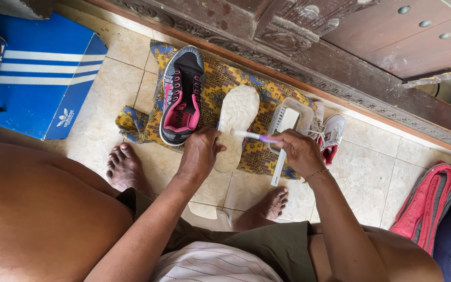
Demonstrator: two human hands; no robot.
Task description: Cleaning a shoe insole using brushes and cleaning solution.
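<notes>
A shoe (237,120) lies sole-up on a yellow and blue patterned cloth (220,83), its whitish sole facing me. My left hand (199,154) grips the near end of this shoe. My right hand (298,151) holds a white and purple toothbrush (251,136) whose head rests on the sole. Beside it, on the left of the cloth, stands the matching black, grey and pink sneaker (182,96), upright.
A white plastic basket (288,122) and a white and red shoe (330,136) sit right of the cloth. A blue striped shoebox lid (43,73) lies far left, a red and grey bag (431,203) at right. Carved wooden door frame (298,68) behind. My bare feet rest on tiles.
</notes>
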